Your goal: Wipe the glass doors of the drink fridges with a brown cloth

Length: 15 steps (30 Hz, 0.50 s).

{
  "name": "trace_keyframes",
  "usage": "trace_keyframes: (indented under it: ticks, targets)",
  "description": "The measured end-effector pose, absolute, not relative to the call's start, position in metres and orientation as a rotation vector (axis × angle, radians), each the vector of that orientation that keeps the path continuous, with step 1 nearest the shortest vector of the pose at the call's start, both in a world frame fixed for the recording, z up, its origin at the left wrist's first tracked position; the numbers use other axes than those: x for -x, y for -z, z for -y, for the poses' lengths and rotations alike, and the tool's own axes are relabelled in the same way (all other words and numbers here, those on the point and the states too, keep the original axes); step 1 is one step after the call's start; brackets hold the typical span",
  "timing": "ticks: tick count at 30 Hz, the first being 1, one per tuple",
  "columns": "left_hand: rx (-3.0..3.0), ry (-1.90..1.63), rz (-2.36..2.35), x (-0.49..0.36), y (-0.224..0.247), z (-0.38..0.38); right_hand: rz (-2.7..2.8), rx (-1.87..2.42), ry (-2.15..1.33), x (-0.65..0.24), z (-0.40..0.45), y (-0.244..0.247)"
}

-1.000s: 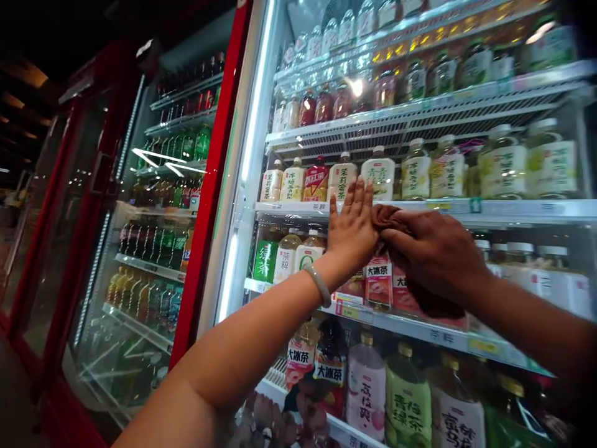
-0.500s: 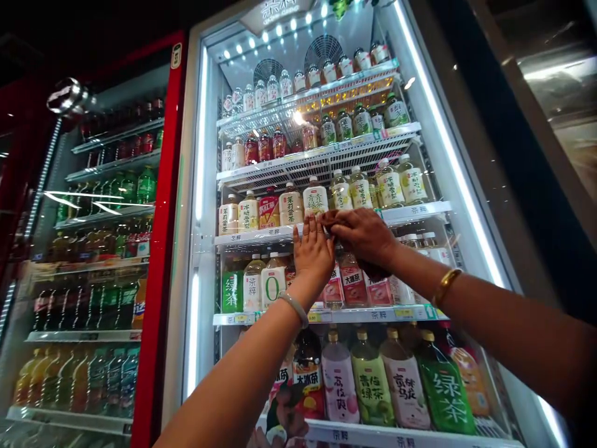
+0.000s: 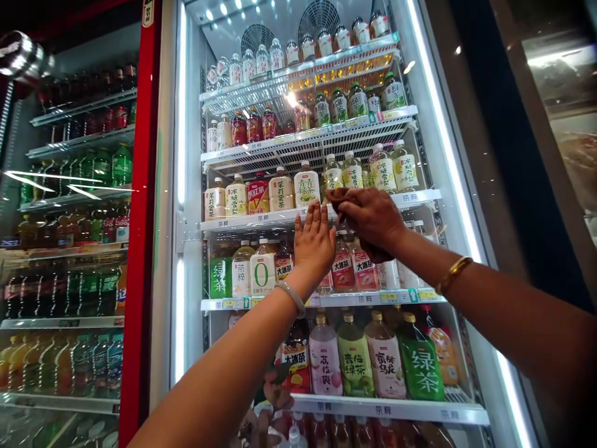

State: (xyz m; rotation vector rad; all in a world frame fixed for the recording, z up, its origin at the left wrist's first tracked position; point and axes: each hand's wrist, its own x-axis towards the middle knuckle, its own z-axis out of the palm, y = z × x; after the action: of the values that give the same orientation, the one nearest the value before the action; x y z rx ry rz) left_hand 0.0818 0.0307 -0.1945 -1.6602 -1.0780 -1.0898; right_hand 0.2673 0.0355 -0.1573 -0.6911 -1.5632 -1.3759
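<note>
My left hand (image 3: 314, 246) lies flat on the glass door (image 3: 189, 168) of a lit drinks cooler, fingers spread and pointing up. Its wrist wears a pale bangle (image 3: 293, 298). Just to the right, my right hand (image 3: 380, 218) presses a bunched dark brown cloth (image 3: 338, 196) on the same glass. Part of the cloth is hidden behind the fingers. A gold bangle (image 3: 453, 274) circles that wrist. Behind the glass, level with my fingertips, stands a row of bottled teas, among them a pale green tea bottle (image 3: 306, 186).
Shelves inside the cooler carry several rows of bottles, with larger green tea bottles (image 3: 421, 361) low down. A red-framed cooler (image 3: 140, 186) stands at the left. Along the right runs the bright door-edge light (image 3: 443, 118). Reflections show on the glass.
My right hand and the cloth have shifted right along the glass, away from my left fingers. The view has tilted down slightly, so the cooler sits higher and further left.
</note>
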Motion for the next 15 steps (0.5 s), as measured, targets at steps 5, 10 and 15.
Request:
trace_keyframes:
  ticks: [5, 10, 15]
  targets:
    - [1.731, 1.115, 0.937, -0.122, 0.180, -0.032, 1.236, 0.840, 1.194, -0.316, -0.043, 0.173]
    - [1.724, 1.175, 0.888, -0.159, 0.180, -0.045, 1.311, 0.828, 1.270, -0.329, -0.041, 0.202]
    - [1.687, 1.221, 0.804, -0.162, 0.188, -0.053, 1.587, 0.764, 1.274, -0.388, -0.039, 0.163]
